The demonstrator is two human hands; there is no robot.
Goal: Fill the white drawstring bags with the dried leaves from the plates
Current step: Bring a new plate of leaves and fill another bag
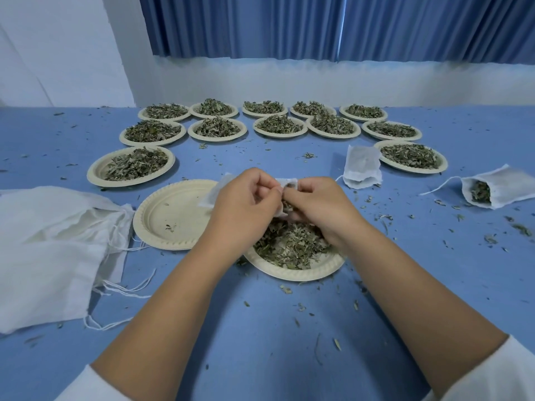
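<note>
Pinching the rim of a white drawstring bag [214, 193] with curled fingers, the left hand [246, 204] and right hand [315, 211] meet at centre frame, just above a near plate [289, 275] of dried leaves [292, 247]. Knuckles hide most of the bag. Only a corner over the empty plate [170, 215] at centre left and a strip of its mouth between the hands show, and how full it is cannot be told. Open blue bench [260, 337] lies between the forearms at lower centre and to the right of the near plate, both stretches strewn with leaf crumbs. At the left edge a pile of empty bags [49, 256] is cut off by the frame, its strings trailing beside the empty plate. At the right edge a bag on its side [503, 189] shows leaves in its open mouth and is also cut off. A filled bag [362, 166] lies just beside a heaped plate at upper right. Heaped plates [98, 172] ring the upper centre in rows, close to the bench's far edge, where a white wall [260, 79] rises under a blue curtain [318, 24].
</note>
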